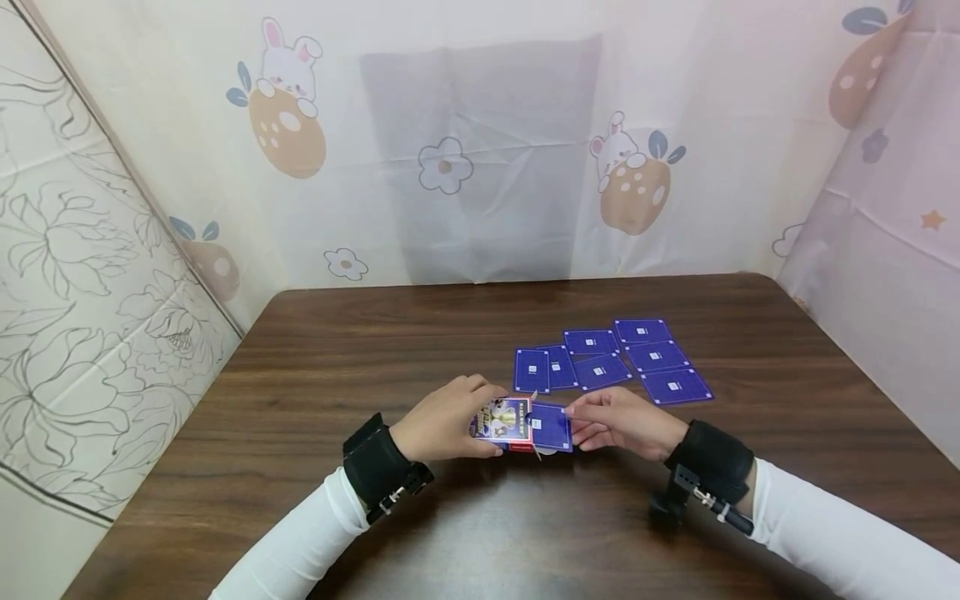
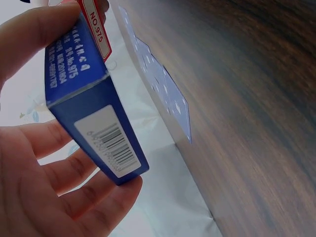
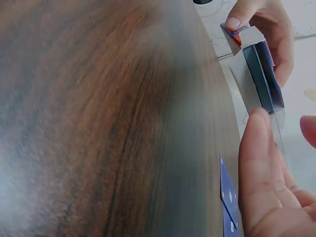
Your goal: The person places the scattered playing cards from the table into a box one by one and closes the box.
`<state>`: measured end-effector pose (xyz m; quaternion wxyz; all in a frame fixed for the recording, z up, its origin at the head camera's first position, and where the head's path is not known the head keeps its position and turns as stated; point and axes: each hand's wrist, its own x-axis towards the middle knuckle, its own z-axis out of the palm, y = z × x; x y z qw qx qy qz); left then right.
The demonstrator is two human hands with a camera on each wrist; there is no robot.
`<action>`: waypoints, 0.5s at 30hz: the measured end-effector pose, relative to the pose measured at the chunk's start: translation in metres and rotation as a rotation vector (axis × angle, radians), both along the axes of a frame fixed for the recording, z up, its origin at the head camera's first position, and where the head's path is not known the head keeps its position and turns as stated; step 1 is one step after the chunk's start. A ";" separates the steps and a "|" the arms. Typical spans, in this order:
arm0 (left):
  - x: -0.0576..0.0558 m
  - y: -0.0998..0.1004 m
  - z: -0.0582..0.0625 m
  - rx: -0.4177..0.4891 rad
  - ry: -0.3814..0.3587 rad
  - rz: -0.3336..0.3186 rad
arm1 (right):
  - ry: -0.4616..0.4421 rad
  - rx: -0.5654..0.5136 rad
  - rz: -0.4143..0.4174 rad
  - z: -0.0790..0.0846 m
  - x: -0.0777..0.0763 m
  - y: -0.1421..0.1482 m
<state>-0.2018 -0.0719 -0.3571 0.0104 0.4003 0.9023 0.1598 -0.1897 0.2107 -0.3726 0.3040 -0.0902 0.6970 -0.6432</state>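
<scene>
My left hand (image 1: 450, 418) grips a small blue, red and white card box (image 1: 504, 421), its thumb along the near side. In the left wrist view, the box (image 2: 94, 98) shows a barcode end, with fingers under it. Blue-backed playing cards (image 1: 551, 427) stick out of the box's right end, between its raised white flaps. At their outer edge is my right hand (image 1: 626, 421). In the right wrist view, its fingers (image 3: 256, 163) lie fairly straight by the cards' lower side, and the thumb (image 3: 309, 129) stands apart from them.
Several blue-backed cards lie face down on the brown wooden table (image 1: 390, 333) behind the hands, among them an upright card (image 1: 532, 370) at the left and a slanted card (image 1: 677, 386) at the right. A patterned curtain (image 1: 517, 167) hangs behind the table.
</scene>
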 end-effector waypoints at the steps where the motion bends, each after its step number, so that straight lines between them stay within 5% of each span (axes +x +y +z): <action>1: 0.000 0.000 0.000 -0.001 0.002 0.001 | -0.007 -0.010 0.008 0.000 0.001 0.001; 15: 0.000 0.002 0.000 -0.009 -0.013 0.005 | 0.023 0.021 -0.009 0.002 0.001 -0.005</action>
